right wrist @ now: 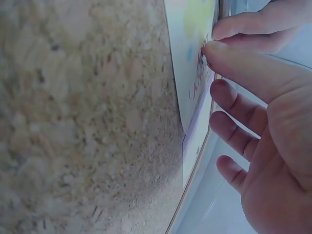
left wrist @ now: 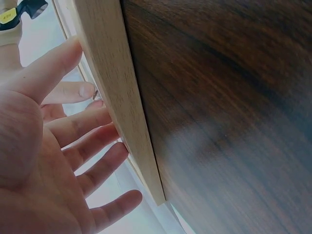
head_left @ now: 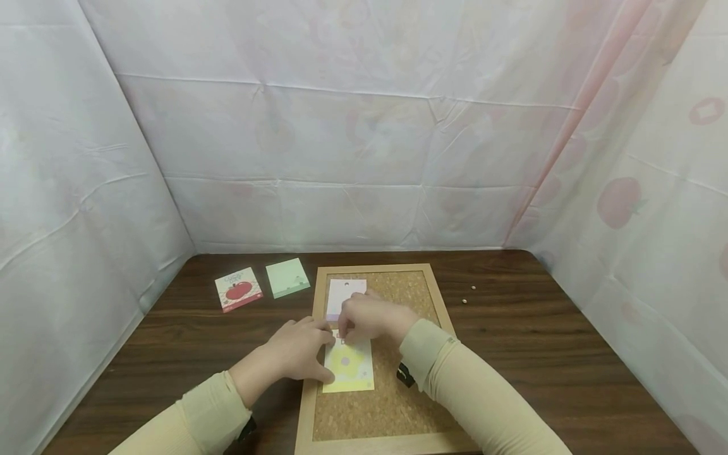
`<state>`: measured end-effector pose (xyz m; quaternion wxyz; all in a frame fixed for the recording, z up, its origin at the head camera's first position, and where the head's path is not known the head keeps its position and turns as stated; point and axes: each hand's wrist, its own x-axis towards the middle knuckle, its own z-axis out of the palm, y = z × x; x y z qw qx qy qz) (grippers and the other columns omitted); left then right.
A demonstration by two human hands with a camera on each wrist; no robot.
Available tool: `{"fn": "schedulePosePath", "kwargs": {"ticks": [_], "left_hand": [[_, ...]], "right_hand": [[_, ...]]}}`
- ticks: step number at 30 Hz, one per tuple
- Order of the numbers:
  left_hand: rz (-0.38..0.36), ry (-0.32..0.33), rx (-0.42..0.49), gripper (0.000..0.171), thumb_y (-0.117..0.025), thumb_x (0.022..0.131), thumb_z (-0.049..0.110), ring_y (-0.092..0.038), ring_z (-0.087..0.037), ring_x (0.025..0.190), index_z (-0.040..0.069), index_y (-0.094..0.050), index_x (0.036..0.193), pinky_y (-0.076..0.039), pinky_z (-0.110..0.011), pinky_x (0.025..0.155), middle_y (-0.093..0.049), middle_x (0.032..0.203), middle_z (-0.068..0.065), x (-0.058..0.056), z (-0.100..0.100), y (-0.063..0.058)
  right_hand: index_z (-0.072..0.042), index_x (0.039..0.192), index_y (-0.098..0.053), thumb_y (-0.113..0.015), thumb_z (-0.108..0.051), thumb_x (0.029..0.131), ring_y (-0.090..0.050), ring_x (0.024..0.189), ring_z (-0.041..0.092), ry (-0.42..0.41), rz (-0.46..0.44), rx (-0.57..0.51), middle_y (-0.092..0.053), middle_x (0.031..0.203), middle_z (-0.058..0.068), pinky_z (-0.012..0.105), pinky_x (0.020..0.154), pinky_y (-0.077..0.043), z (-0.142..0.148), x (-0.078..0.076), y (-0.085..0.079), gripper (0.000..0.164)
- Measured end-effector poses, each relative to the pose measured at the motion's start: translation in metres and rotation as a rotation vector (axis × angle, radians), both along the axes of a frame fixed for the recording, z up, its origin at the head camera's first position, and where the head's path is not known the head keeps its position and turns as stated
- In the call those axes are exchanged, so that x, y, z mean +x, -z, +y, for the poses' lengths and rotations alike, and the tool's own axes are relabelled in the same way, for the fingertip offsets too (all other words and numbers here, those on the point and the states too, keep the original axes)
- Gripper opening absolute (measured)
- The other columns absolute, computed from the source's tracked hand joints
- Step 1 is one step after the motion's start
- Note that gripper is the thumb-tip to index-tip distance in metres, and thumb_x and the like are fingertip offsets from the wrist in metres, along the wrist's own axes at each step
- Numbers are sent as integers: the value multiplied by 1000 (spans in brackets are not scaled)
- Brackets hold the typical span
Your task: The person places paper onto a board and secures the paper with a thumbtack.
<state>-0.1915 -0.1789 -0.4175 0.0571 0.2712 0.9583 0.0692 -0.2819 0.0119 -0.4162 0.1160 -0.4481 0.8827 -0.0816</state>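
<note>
A yellow-and-white note sheet (head_left: pixel 348 373) lies on the framed cork board (head_left: pixel 392 411), just below a white-and-purple note sheet (head_left: pixel 340 297). My right hand (head_left: pixel 366 317) pinches a small pushpin (left wrist: pixel 95 94) between thumb and index finger, at the yellow note's upper edge. Its other fingers are loosely bent in the right wrist view. My left hand (head_left: pixel 298 349) spans the board's left frame, thumb and fingertips at the yellow note's left side, fingers spread and fairly straight. The right hand covers part of both notes in the head view.
Left of the board lie a card with a red apple (head_left: pixel 239 291) and a pale green note sheet (head_left: pixel 287 278). Two small round pins (head_left: pixel 464 301) rest on the dark wooden table (head_left: pixel 523 354) at the right. White cloth hangs around the table's back and sides.
</note>
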Motion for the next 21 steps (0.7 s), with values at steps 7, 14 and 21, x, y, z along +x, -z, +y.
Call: {"fn": "schedulePosePath", "kwargs": {"ticks": [7, 14, 21], "left_hand": [[2, -10, 0, 58, -86, 72, 53, -57, -26, 111, 15, -76, 115, -48, -57, 88, -64, 121, -1, 1, 1, -1], [1, -12, -4, 58, -86, 72, 53, -57, -27, 113, 15, -76, 116, -48, -57, 89, -64, 122, -1, 1, 1, 0], [5, -10, -3, 59, -86, 72, 53, -57, -27, 112, 15, -76, 116, -48, -56, 88, -64, 122, -2, 1, 2, 0]], "right_hand": [[-31, 81, -78, -81, -19, 87, -55, 86, 1, 19, -20, -13, -63, 81, -24, 48, 102, -33, 1, -2, -2, 14], [-29, 82, -78, -82, -21, 88, -57, 82, -2, -2, -20, -24, -64, 82, -24, 47, 100, -34, 0, -1, -2, 11], [-29, 81, -78, -80, -19, 89, -56, 82, -2, -21, -21, -36, -64, 81, -25, 46, 98, -35, 2, -2, 0, 13]]}}
